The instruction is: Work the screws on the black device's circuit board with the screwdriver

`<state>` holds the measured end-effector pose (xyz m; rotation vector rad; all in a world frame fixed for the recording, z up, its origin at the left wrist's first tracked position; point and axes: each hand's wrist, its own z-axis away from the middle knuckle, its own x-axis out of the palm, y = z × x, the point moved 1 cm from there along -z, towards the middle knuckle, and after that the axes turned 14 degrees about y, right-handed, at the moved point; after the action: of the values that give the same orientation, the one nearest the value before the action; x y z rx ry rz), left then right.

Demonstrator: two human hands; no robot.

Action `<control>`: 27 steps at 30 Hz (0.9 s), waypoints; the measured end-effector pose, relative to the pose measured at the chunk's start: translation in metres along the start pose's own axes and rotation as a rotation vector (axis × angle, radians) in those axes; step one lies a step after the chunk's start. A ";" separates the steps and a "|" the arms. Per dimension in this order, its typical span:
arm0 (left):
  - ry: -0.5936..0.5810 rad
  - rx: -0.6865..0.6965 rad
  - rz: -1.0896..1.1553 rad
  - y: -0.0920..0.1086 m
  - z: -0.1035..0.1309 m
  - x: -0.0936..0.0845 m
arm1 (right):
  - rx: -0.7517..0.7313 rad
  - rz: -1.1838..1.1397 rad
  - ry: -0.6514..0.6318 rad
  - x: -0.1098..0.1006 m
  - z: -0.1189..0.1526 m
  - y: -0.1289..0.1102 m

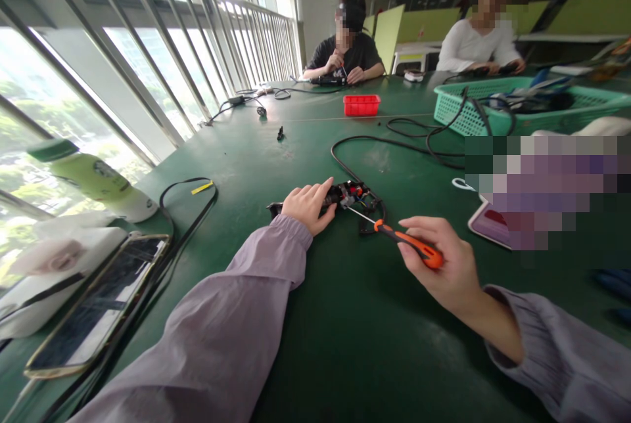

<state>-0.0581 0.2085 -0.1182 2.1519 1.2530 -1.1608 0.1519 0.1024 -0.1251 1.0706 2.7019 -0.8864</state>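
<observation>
My left hand (308, 207) is closed over a black corded device (351, 193) lying on the green table. Its right end is opened up, showing red and coloured wires and small inner parts; my palm and fingers hide much of the rest. In my right hand (441, 259) is an orange and black screwdriver (409, 242), gripped by its handle. The thin shaft slants up and left, its tip at the device's exposed parts. Whether the tip sits in a screw is too small to tell. A black cable (345, 150) runs from the device toward the back right.
On the left are a phone (98, 308), a tissue pack (59, 265) and a green-capped bottle (93, 177). A red box (361, 106) and a teal basket (451, 114) of cables stand farther back. Two people sit across the table (315, 344). A small black part (280, 134) lies mid-table.
</observation>
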 end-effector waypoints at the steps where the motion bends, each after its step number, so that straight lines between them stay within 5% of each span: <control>1: -0.001 0.001 -0.003 0.000 0.000 0.000 | 0.022 0.012 -0.037 0.000 0.000 0.000; 6: 0.005 -0.007 -0.021 0.000 0.000 0.002 | -0.029 -0.037 0.129 -0.001 -0.001 0.000; 11: -0.004 -0.080 -0.075 0.004 0.000 0.001 | 0.015 0.000 -0.065 0.001 0.000 0.000; 16: -0.031 -0.059 -0.084 0.005 -0.001 -0.001 | -0.022 -0.041 0.085 -0.001 0.000 -0.001; 21: -0.034 -0.027 -0.068 0.003 -0.001 -0.002 | 0.020 -0.018 -0.114 -0.001 0.000 -0.001; 27: -0.048 0.004 -0.075 0.002 0.000 -0.001 | -0.046 -0.003 -0.070 0.000 -0.004 -0.003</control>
<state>-0.0567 0.2070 -0.1173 2.0836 1.3218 -1.2381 0.1502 0.1031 -0.1199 1.0073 2.6539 -0.8422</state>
